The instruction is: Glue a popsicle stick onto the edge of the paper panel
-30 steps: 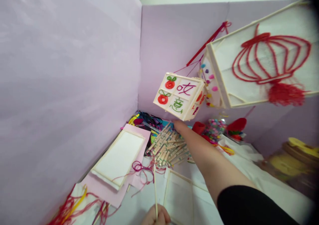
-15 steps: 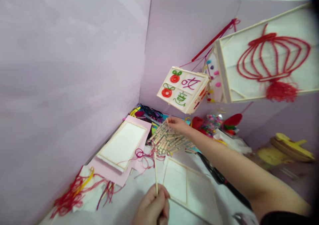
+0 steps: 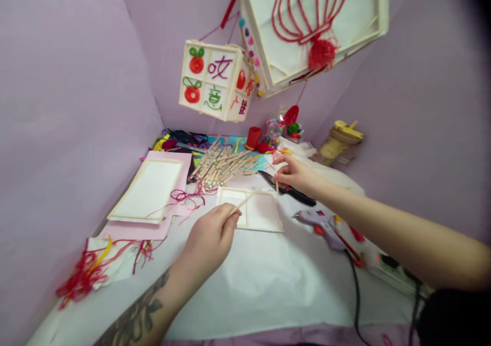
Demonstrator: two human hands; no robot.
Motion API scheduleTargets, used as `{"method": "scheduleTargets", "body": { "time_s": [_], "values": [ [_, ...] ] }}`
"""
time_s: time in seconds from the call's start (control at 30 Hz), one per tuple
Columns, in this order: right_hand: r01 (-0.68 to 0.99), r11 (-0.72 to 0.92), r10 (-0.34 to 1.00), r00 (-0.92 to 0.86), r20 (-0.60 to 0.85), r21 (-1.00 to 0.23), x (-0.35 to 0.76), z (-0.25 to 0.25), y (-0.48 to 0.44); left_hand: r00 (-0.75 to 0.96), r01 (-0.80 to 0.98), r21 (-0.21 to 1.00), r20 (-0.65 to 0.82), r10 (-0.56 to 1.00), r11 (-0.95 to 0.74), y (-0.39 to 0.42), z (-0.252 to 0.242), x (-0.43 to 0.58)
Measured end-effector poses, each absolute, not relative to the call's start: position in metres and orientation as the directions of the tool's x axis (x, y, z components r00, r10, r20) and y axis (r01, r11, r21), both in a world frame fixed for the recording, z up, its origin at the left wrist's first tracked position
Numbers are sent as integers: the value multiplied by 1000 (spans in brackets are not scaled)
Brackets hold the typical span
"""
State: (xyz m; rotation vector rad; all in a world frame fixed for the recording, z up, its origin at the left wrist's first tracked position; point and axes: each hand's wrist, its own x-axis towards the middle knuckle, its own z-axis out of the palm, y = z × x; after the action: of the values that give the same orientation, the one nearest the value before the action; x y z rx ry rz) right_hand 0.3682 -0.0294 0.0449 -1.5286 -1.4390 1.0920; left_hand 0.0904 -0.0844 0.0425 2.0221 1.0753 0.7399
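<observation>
My left hand (image 3: 215,228) is closed, pinching a thin wooden stick (image 3: 245,201) that slants up to the right. Under that stick lies a white panel (image 3: 264,213) with a wooden stick frame and a crossbar. On the right, my right hand (image 3: 291,175) pinches another wooden stick (image 3: 276,186), of which a short, blurred piece shows below the fingers. Black-handled pliers (image 3: 299,195) rest just beneath this hand. A loose pile of wooden sticks (image 3: 226,164) spreads behind the panel.
A glue gun (image 3: 324,228) with a black cord lies at the right. To the left, a framed white panel (image 3: 148,190) rests on pink card (image 3: 134,231), near tangled red yarn (image 3: 82,274). Decorated lanterns (image 3: 215,80) hang above the back; a yellow-lidded cup (image 3: 339,141) stands back right.
My right hand has left the stick pile and come right, toward the pliers, with a stick. My left hand's stick has tipped from upright to slanting. The camera view has shifted.
</observation>
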Motion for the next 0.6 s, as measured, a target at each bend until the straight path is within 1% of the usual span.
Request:
{"method": "scheduleTargets", "body": {
  "time_s": [0.03,0.07,0.13,0.2,0.23,0.3,0.33,0.37,0.47,0.53,0.6],
  "values": [
    [384,-130,991,35,-126,-914,373,38,-38,577,510,690,168,799,-514,-78,40,97],
    [407,-172,985,57,-162,-897,376,31,-46,667,534,578,160,728,-617,-72,37,104],
    [435,-217,976,71,-207,-874,379,20,-56,825,491,359,102,556,-794,-63,27,118],
    [435,-220,975,61,-215,-873,376,14,-61,932,343,172,60,357,-924,-63,16,128],
    [416,-221,975,60,-216,-882,374,13,-62,966,248,104,52,255,-963,-66,11,130],
    [354,-235,972,63,-228,-905,369,15,-62,994,86,34,57,88,-996,-79,4,130],
    [315,-244,970,70,-234,-917,366,17,-62,996,73,11,60,73,-997,-86,2,128],
    [273,-254,967,77,-242,-928,363,19,-63,993,93,-13,72,92,-996,-93,1,125],
    [166,-300,954,80,-290,-939,355,23,-72,969,237,-73,85,230,-969,-103,0,115],
    [119,-335,942,79,-327,-935,351,19,-83,934,357,-93,34,356,-929,-100,0,110],
    [75,-349,934,106,-341,-934,349,10,-94,880,467,-97,-50,472,-879,-92,1,108]
  ]
}}
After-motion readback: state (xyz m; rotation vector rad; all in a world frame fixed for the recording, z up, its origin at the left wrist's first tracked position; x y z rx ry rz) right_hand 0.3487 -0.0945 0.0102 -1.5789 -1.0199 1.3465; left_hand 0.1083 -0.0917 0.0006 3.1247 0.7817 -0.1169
